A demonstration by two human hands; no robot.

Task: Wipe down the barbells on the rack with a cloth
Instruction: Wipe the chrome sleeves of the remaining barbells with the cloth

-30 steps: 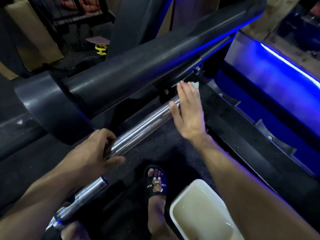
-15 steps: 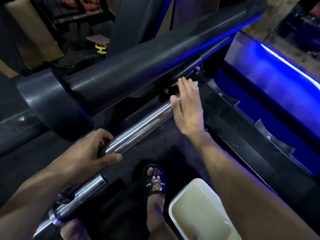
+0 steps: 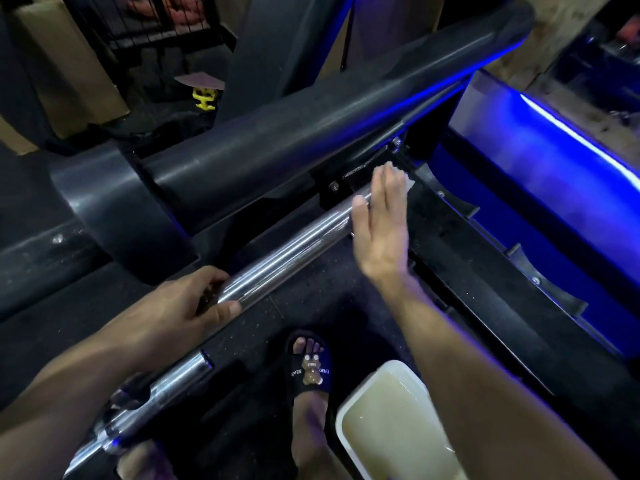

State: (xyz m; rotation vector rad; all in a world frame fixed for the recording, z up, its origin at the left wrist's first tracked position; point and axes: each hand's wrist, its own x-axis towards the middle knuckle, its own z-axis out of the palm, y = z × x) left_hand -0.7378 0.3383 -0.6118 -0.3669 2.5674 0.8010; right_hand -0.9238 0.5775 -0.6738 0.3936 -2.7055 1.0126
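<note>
A chrome barbell (image 3: 287,252) runs diagonally from the lower left up to the rack bracket at the centre right. My left hand (image 3: 180,306) grips its shaft near the middle, fingers curled round it. My right hand (image 3: 381,220) lies flat with straight fingers over the barbell's far end, pressing a pale cloth (image 3: 408,183) against it. Only a small edge of the cloth shows past my fingertips. The barbell's collar and sleeve (image 3: 162,386) sit under my left forearm.
A thick black padded roller (image 3: 311,116) crosses above the barbell. The black rack rail (image 3: 485,271) with hooks runs along the right, lit blue. A white tub of yellowish liquid (image 3: 391,420) stands on the floor by my sandalled foot (image 3: 311,372).
My right hand with the cloth has slid a little up the barbell toward the rack bracket. My left hand keeps its grip on the shaft.
</note>
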